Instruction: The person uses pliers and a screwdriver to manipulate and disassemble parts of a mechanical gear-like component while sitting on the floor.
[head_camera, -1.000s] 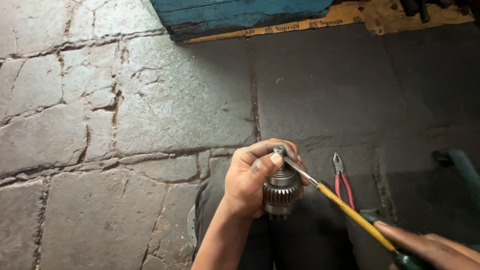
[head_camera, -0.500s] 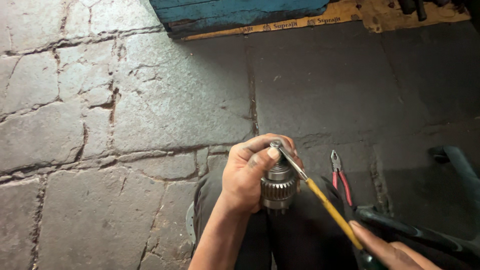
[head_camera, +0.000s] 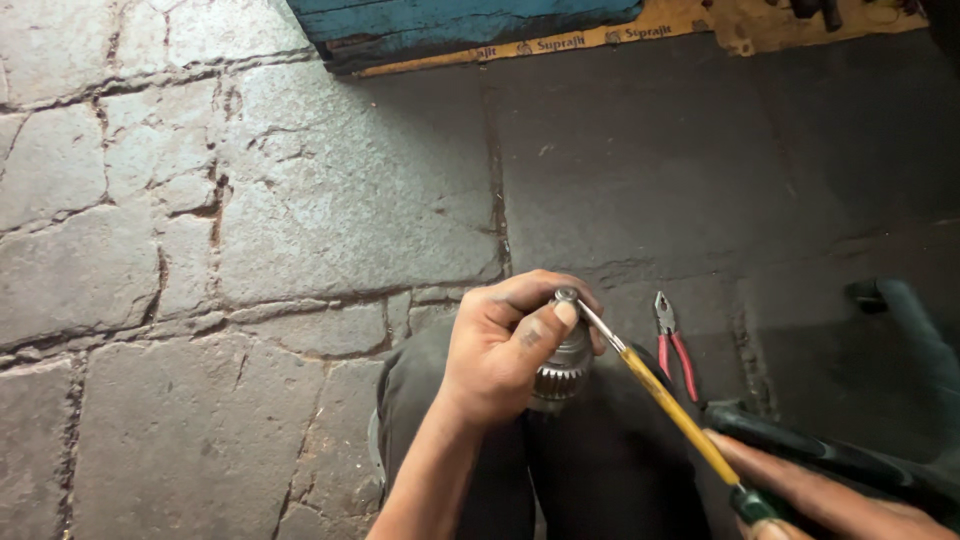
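My left hand (head_camera: 510, 345) is wrapped around a metal drill chuck (head_camera: 562, 370) with a toothed ring, held upright over a dark body between my knees. The thumb presses near the chuck's top. My right hand (head_camera: 830, 500), at the lower right corner, grips a screwdriver (head_camera: 665, 405) with a yellow shaft and green handle. Its steel tip rests on the top of the chuck, next to my left thumb.
Red-handled pliers (head_camera: 672, 340) lie on the stone floor just right of the chuck. A dark curved tool handle (head_camera: 900, 320) sits at the right edge. A blue wooden board (head_camera: 460, 25) and a yellow strip (head_camera: 560, 42) run along the top. Cracked stone slabs (head_camera: 150, 250) cover the left.
My right hand and the screwdriver handle have shifted slightly within the lower right corner. The tip stays on the chuck and my left hand keeps its grip.
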